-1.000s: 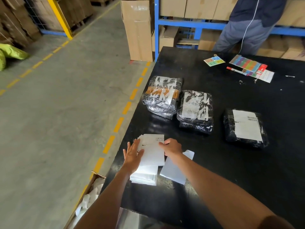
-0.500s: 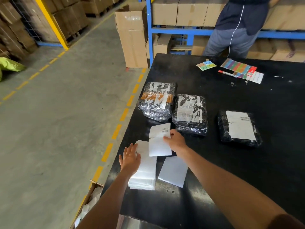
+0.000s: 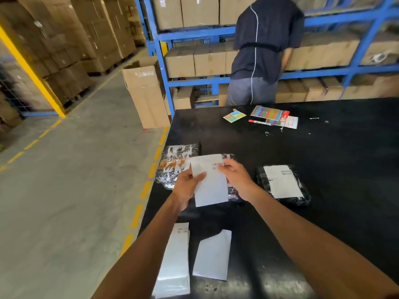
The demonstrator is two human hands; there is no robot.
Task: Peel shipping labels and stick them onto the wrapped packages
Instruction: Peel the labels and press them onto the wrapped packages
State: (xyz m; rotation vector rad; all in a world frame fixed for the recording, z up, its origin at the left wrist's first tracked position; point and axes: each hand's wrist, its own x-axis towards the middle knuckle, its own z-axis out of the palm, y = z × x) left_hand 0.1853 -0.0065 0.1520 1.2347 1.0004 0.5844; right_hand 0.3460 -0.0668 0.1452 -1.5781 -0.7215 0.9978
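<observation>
I have the white rectangular shipping label (image 3: 210, 182) pinched between my left hand (image 3: 187, 186) and right hand (image 3: 234, 176) above the middle black wrapped package (image 3: 233, 192), twelve o'clock from the label stack (image 3: 173, 260); peeling its backing seems next.

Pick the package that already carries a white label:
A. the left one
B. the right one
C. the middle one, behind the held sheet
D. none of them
B: the right package has a white label stuck flat on its top, while the left package shows only its wrap and the middle one is mostly hidden behind the sheet held by both hands.
</observation>
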